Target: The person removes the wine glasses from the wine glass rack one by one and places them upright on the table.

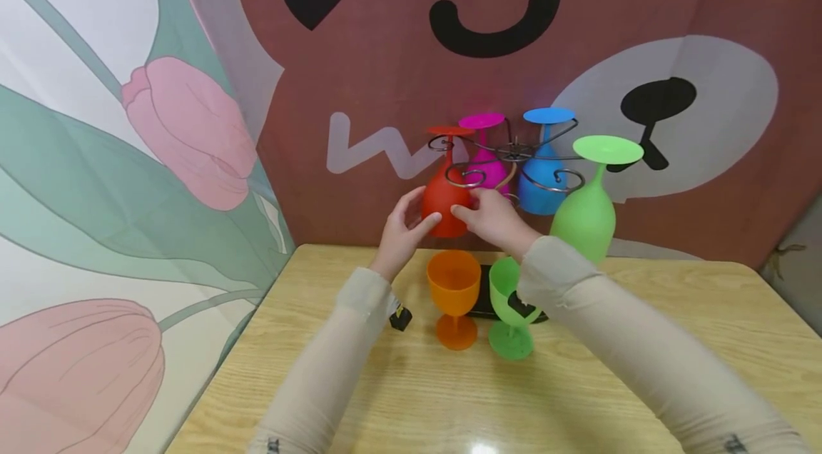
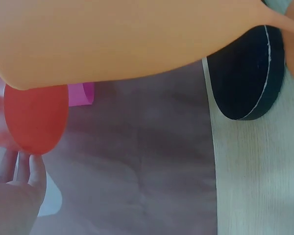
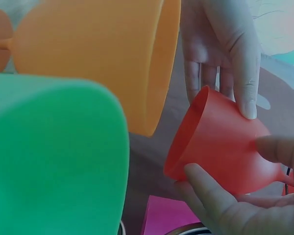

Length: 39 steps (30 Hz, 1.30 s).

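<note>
At the rack (image 1: 516, 150), left hand (image 1: 401, 233) and right hand (image 1: 497, 218) grip the red goblet (image 1: 446, 191), probably mid-hang; next, seat it gently imo.

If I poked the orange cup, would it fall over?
The orange cup might tip: its bowl sits high on a thin stem. Its round foot should help it stand. Its dull surface looks plastic, so it's probably light.
</note>
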Each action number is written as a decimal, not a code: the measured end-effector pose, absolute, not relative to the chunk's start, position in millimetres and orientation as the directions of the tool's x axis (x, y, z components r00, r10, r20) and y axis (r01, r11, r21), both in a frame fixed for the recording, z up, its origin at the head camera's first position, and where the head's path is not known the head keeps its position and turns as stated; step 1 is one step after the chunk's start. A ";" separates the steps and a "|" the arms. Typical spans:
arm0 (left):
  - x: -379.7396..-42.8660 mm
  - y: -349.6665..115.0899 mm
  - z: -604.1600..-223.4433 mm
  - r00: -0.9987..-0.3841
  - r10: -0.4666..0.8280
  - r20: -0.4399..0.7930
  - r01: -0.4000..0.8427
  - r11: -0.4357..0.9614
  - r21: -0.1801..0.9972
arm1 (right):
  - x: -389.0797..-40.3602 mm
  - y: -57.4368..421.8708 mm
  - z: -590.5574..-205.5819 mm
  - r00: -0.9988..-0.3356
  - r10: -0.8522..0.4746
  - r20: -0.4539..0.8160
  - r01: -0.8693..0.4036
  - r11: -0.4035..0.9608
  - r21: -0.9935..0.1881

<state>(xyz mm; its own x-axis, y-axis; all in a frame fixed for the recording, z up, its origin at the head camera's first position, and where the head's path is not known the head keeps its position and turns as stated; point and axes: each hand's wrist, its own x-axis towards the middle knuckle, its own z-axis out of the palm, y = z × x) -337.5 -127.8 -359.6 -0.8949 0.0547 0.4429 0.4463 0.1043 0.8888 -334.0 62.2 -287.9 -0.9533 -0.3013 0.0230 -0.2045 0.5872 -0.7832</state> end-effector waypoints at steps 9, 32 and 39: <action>-329.9 -124.6 -356.6 -0.889 0.054 0.454 0.457 0.137 0.879 | -327.0 68.8 -286.5 -0.952 -0.306 0.003 -0.186 0.571 -0.800; -314.0 -135.6 -371.7 -0.880 0.012 0.475 0.475 0.067 0.878 | -310.2 63.4 -298.5 -0.945 -0.311 0.104 -0.264 0.535 -0.803; -312.3 -140.0 -377.2 -0.881 -0.007 0.472 0.472 0.048 0.881 | -307.8 60.3 -300.3 -0.943 -0.311 0.117 -0.269 0.511 -0.816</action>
<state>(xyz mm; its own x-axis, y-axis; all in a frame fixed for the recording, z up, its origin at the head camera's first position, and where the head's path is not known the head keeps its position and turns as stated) -312.3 -140.0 -377.2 -0.8814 -0.0071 0.4724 0.4715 0.0480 0.8805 -307.8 60.3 -300.3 -0.9434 -0.3106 0.1165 -0.2690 0.5109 -0.8165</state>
